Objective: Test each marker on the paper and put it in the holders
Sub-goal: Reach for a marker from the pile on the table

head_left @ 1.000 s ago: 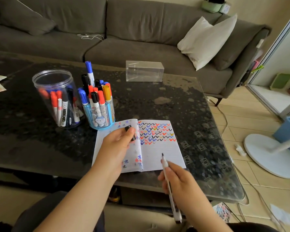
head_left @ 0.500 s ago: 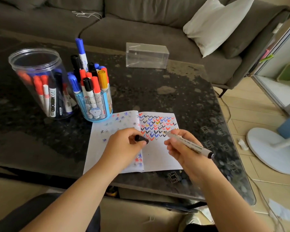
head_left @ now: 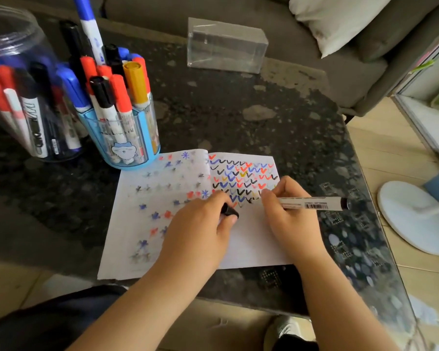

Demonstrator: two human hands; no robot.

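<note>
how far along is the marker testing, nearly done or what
Well along, it seems. Rows of coloured ticks already cover the top of the notebook's right page, and the blue holder and clear jar are both crowded with markers. In hand: the right hand puts a white marker to the page; the left hand holds its black cap. Left: recap and store it. No loose markers show.

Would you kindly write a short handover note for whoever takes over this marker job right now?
Right hand holds the uncapped marker, its tip at the tick rows on the paper.
Left hand pinches the black cap and rests on the paper.
Blue holder and clear jar stand at the table's far left, both holding markers.
Done: many ticks drawn.
Left: finish this tick, cap the marker, put it in a holder.
</note>
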